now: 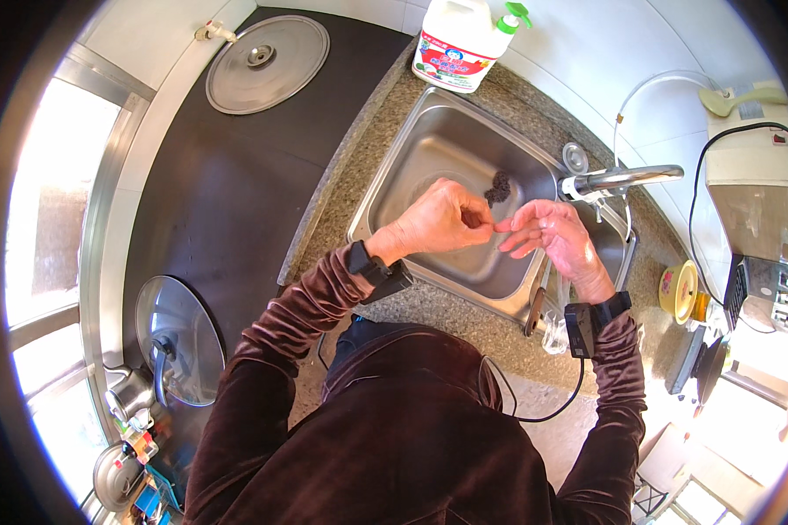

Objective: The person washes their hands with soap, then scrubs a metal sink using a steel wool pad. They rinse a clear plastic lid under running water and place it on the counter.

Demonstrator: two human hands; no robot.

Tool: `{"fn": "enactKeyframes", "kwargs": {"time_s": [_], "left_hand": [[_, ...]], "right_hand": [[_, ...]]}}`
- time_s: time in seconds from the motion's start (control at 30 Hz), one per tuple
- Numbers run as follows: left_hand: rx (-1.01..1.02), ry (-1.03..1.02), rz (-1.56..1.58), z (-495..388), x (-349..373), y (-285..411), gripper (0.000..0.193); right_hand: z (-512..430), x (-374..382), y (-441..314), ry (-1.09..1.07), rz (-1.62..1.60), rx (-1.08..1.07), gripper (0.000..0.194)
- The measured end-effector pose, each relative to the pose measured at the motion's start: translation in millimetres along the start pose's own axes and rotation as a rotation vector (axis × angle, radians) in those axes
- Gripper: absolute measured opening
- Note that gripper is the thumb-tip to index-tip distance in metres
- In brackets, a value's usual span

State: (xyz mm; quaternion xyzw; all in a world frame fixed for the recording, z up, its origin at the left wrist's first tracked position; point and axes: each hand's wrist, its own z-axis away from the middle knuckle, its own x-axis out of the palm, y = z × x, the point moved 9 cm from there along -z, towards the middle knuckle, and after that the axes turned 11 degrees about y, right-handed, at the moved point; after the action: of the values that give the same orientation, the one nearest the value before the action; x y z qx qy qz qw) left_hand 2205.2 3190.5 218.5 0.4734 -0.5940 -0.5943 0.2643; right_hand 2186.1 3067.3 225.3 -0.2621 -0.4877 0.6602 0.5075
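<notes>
Above the stainless steel sink basin (pixel 427 157), my left hand (pixel 443 216) is curled with thumb and fingertips together; whether anything small is between them cannot be told. My right hand (pixel 545 233) is just right of it, fingers bent and apart, fingertips close to or touching the left ones. No object shows in the right hand. In the basin behind my hands lies a dark clump (pixel 498 189), its kind unclear. The chrome faucet (pixel 620 180) reaches over the sink's right side. A knife with a brown handle (pixel 534 312) rests at the near rim beside clear plastic (pixel 555 333).
A large white detergent jug (pixel 456 46) with a green pump stands behind the sink. On the dark counter (pixel 236 184) at left lie a metal lid (pixel 268 64), a glass lid (pixel 180 340) and a metal kettle (pixel 131 394). A yellow container (pixel 678 292) stands right of the sink.
</notes>
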Motion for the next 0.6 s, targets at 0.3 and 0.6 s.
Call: {"fn": "enactKeyframes", "kwargs": {"time_s": [0.3, 0.6], "left_hand": [[-0.049, 0.234, 0.101, -3, -10, -8, 0.016], [-0.042, 0.074, 0.098, -3, -8, -10, 0.015]], "right_hand": [[-1, 0, -2, 0.092, -0.076, 0.037, 0.059], [3, 4, 1, 0.027, -0.034, 0.07, 0.057]]}}
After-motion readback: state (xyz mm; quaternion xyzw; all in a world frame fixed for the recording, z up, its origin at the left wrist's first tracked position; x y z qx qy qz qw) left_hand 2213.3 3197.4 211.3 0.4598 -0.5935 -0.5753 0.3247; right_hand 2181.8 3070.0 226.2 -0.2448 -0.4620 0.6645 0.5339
